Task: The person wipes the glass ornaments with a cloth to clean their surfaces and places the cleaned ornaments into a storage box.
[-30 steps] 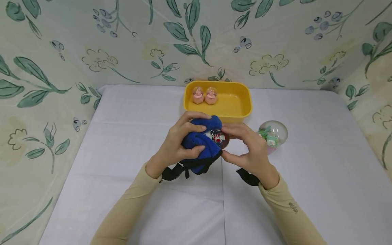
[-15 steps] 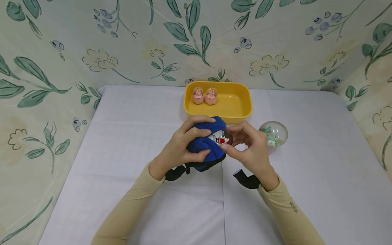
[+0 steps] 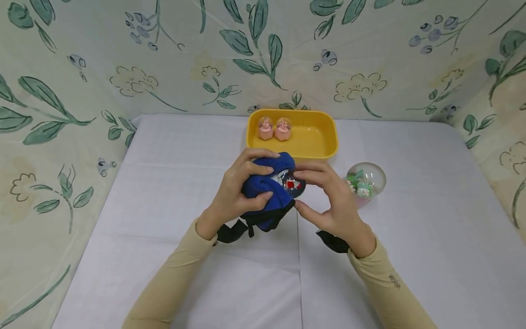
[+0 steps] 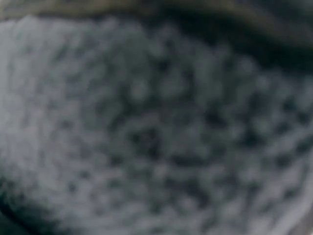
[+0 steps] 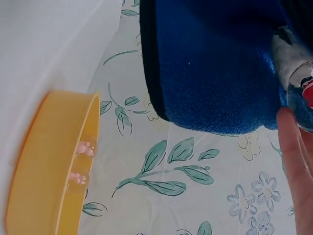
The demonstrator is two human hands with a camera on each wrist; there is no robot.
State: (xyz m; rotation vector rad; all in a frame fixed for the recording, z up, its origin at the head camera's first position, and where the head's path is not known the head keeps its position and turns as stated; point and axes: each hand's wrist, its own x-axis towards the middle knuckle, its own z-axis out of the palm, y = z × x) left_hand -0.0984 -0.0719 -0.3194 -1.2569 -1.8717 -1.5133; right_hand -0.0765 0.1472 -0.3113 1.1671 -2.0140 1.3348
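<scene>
In the head view, a bunched blue cloth (image 3: 263,187) with black edging is wrapped round a small snow globe (image 3: 291,183). Its clear dome, with a red and white figure inside, pokes out to the right. My left hand (image 3: 236,189) grips cloth and globe together from the left. My right hand (image 3: 339,203) holds the dome between fingers above and thumb below, the thumb by the cloth's edge. The right wrist view shows the cloth (image 5: 215,68) hanging and one finger (image 5: 292,147) against the dome. Blurred fuzzy fabric (image 4: 156,122) fills the left wrist view.
Behind the hands stands a yellow tray (image 3: 314,135), with two small pink globes, one at left (image 3: 265,129) and one beside it (image 3: 283,130). A larger snow globe (image 3: 365,180) with a pink base sits right of my right hand. White cloth (image 3: 431,205) covers the table.
The cloth-wrapped globe shifted right and tilted, then came back left and slightly up. My right fingers changed from a close pinch to a wider hold on the dome.
</scene>
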